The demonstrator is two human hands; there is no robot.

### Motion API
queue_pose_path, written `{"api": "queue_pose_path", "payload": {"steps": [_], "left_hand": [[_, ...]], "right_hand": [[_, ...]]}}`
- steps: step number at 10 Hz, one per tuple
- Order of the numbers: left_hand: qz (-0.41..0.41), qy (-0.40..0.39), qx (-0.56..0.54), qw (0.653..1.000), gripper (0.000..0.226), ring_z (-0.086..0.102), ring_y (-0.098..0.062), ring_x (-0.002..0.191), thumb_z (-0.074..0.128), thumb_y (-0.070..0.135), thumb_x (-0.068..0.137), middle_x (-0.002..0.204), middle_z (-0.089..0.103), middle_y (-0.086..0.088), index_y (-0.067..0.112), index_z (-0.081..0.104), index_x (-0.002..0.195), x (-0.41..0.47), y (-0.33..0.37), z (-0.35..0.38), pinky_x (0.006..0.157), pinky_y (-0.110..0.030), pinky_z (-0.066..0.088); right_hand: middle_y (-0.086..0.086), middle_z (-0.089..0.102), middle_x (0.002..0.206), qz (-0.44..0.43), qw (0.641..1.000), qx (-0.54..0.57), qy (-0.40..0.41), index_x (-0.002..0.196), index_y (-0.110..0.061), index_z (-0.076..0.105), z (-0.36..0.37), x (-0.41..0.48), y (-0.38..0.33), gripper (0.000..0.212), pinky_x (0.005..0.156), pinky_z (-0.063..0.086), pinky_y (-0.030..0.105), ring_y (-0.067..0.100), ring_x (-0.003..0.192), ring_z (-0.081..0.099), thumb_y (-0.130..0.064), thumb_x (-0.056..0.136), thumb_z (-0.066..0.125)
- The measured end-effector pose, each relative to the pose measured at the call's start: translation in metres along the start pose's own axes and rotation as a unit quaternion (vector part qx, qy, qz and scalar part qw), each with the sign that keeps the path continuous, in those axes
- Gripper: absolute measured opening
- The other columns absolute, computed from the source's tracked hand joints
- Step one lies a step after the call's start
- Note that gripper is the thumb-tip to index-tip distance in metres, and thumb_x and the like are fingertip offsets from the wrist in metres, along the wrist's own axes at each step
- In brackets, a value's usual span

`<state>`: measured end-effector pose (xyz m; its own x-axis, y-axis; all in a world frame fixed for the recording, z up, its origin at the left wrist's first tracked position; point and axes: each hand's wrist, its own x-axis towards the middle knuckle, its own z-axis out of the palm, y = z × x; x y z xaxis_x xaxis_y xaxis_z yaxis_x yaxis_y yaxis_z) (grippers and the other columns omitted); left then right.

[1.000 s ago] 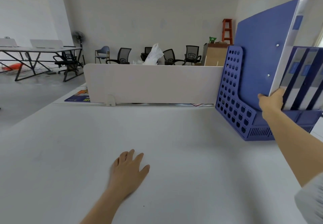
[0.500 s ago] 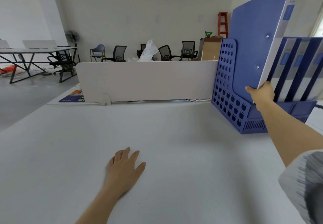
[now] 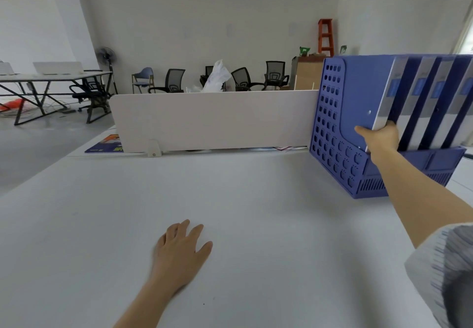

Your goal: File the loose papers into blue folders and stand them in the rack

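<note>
Your right hand (image 3: 380, 139) grips the lower front corner of the blue folder (image 3: 363, 97), which stands in the rack (image 3: 330, 133) at its left end, beside the other folders (image 3: 412, 128). Your left hand (image 3: 180, 248) lies flat on the table (image 3: 256, 199), fingers relaxed.

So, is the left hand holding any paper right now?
No, the left hand lies flat on the white desk, fingers straight, holding nothing.
</note>
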<state>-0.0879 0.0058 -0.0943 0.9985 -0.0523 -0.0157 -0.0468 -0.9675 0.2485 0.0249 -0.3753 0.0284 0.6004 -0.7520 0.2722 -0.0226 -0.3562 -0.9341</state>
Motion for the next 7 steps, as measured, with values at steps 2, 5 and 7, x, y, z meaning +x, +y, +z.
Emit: {"api": "queue_pose_path", "payload": {"steps": [2, 5, 7], "left_hand": [[-0.004, -0.004, -0.001, 1.000, 0.053, 0.001, -0.017, 0.145, 0.027, 0.048, 0.096, 0.157, 0.008, 0.002, 0.031, 0.019, 0.146, -0.001, 0.000, 0.000, 0.117, -0.033, 0.008], [0.000, -0.010, 0.001, 1.000, 0.054, 0.001, -0.018, 0.145, 0.026, 0.048, 0.096, 0.157, 0.008, 0.002, 0.030, 0.019, 0.146, -0.001, -0.003, 0.000, 0.117, -0.034, 0.007], [0.004, -0.006, -0.013, 1.000, 0.054, 0.001, -0.019, 0.145, 0.027, 0.048, 0.096, 0.158, 0.008, 0.001, 0.029, 0.019, 0.146, -0.001, -0.005, 0.002, 0.117, -0.035, 0.007]], "right_hand": [[0.020, 0.056, 0.126, -0.021, 1.000, -0.002, -0.018, 0.126, 0.002, 0.044, -0.003, -0.003, 0.004, 0.049, 0.096, 0.045, 0.043, 0.038, 0.114, 0.052, -0.016, 0.085, 0.064], [0.020, 0.030, 0.145, -0.071, 0.991, -0.112, 0.018, 0.144, 0.000, 0.018, -0.003, -0.044, -0.021, 0.065, 0.107, 0.030, 0.047, 0.037, 0.134, 0.029, -0.014, 0.090, 0.052], [-0.004, 0.058, 0.111, -0.296, 0.942, 0.117, -0.103, 0.129, -0.001, 0.048, -0.057, -0.119, -0.119, 0.043, 0.093, 0.045, 0.015, -0.005, 0.102, 0.055, -0.015, 0.089, 0.049]]}}
